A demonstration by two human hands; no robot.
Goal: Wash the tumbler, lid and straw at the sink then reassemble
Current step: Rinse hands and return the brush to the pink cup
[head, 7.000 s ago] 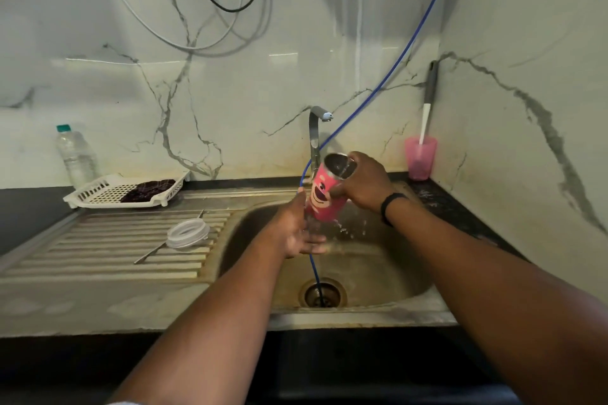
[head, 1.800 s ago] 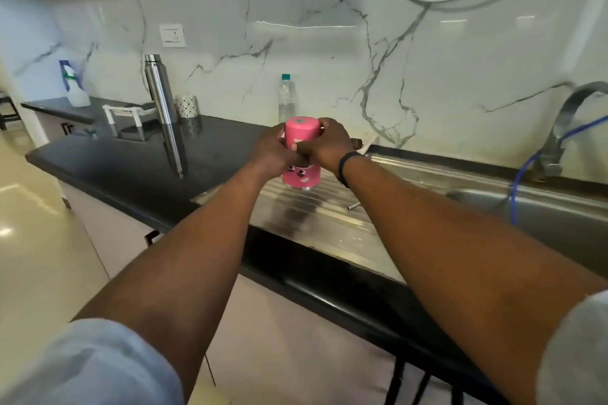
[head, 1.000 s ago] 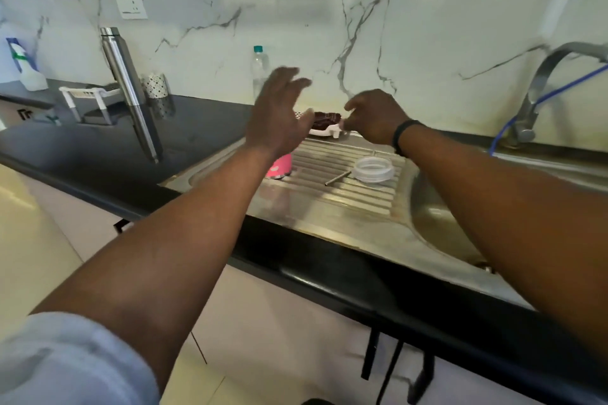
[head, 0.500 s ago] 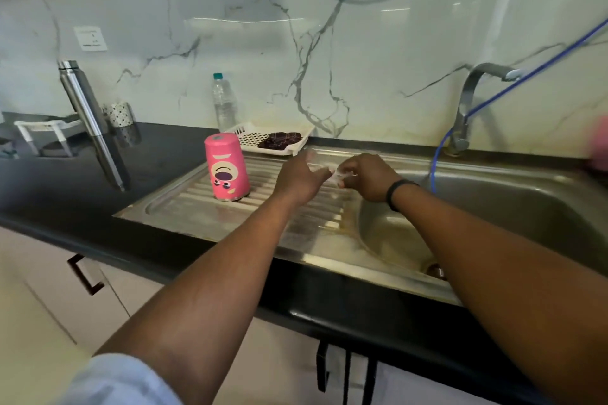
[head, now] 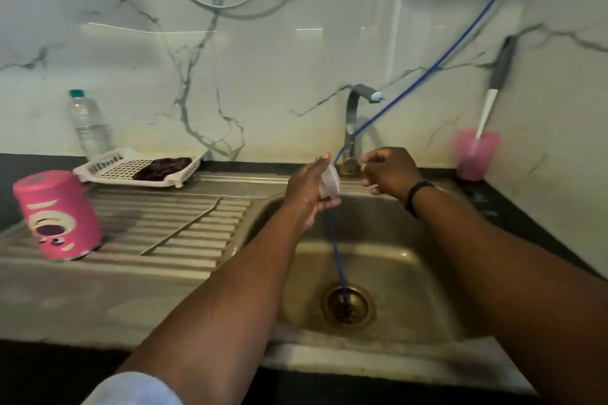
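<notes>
Stainless sink with ribbed draining surface, tap behind, no water visible. Pink tumbler standing upside down at the draining surface's left end, apparently washed already. Thin straw lying across the ribs, well apart from the tumbler. Clear lid gripped edge-on in the left hand over the basin. Right hand loosely curled, empty, just beside the tap. Lid-washing step in hand; next, probably opening the tap and rinsing
</notes>
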